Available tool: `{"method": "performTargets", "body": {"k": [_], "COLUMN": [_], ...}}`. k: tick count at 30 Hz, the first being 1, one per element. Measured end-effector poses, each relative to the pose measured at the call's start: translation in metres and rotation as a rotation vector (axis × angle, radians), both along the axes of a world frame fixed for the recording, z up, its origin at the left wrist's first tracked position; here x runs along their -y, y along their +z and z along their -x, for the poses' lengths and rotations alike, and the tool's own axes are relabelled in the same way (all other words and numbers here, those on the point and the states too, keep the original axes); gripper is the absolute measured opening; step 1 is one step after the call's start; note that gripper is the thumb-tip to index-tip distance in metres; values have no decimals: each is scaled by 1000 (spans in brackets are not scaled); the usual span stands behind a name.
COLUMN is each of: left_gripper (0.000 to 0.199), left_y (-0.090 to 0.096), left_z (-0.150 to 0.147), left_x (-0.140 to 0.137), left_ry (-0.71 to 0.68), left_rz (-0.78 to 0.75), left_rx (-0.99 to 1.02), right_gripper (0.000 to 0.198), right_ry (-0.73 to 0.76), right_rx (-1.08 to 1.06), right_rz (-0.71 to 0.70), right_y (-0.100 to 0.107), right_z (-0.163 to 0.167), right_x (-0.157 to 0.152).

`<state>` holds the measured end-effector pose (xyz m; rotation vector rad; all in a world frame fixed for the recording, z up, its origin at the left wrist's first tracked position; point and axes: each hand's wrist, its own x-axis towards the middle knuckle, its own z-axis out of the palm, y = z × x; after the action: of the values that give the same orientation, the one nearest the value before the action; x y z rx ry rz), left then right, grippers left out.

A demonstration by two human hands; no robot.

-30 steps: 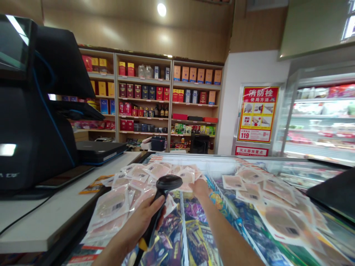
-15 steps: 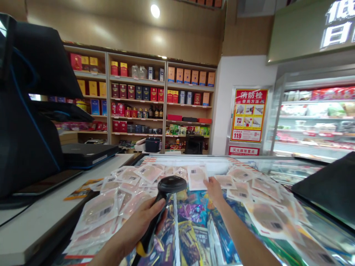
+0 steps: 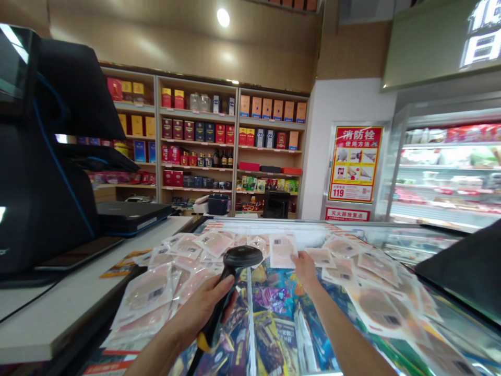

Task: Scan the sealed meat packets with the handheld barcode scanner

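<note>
My left hand (image 3: 211, 303) is wrapped round the handle of a black barcode scanner (image 3: 242, 256), whose head points away from me above the glass-topped chest. In my right hand (image 3: 304, 269) is the lower right corner of a flat clear packet (image 3: 283, 249) with a barcode label near its top. Many similar packets lie in overlapping heaps: one heap (image 3: 148, 292) to the left, another (image 3: 378, 308) to the right. Between them, through the glass, colourful wrapped goods (image 3: 270, 334) show beneath both hands.
A white counter (image 3: 47, 324) with a black checkout terminal (image 3: 66, 146) and an orange packet (image 3: 123, 262) runs along the left. At right, a dark panel (image 3: 465, 266) stands close to the packets. Shelves of boxes (image 3: 199, 130) and a red poster (image 3: 354, 164) are farther back.
The view has shifted slightly, so the surroundings sit a little farther right. Both hands keep their holds on the scanner and the packet, nearly unmoved.
</note>
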<state>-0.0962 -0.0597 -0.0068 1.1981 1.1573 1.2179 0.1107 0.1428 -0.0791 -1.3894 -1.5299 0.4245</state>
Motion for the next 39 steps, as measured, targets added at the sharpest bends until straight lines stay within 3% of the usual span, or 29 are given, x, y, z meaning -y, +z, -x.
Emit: {"method": "performTargets", "body": {"k": [7, 15, 22, 29, 33, 36, 39], "left_gripper": [31, 32, 34, 34, 34, 33, 32], "left_y": [4, 8, 7, 2, -4, -5, -3], "left_z": [0, -5, -10, 1, 7, 11, 16], "left_x": [4, 2, -18, -43, -48, -45, -40], "left_ry": [140, 179, 104, 164, 145, 141, 124], "left_rz": [-47, -7, -69, -120, -96, -97, -87], "left_rx": [7, -38, -65, -75, -49, -17, 7], "right_gripper": [24, 27, 28, 27, 28, 28, 34], "right_ry": [-235, -396, -597, -634, -628, -430, -221], "right_rx": [208, 372, 540, 634, 631, 595, 580], "right_rz": [10, 153, 164, 125, -52, -96, -17], "right_y": [15, 21, 26, 24, 31, 36, 34], "right_z": [-23, -40, -76, -100, -75, -31, 20], "right_x": [-2, 3, 8, 12, 13, 12, 11]}}
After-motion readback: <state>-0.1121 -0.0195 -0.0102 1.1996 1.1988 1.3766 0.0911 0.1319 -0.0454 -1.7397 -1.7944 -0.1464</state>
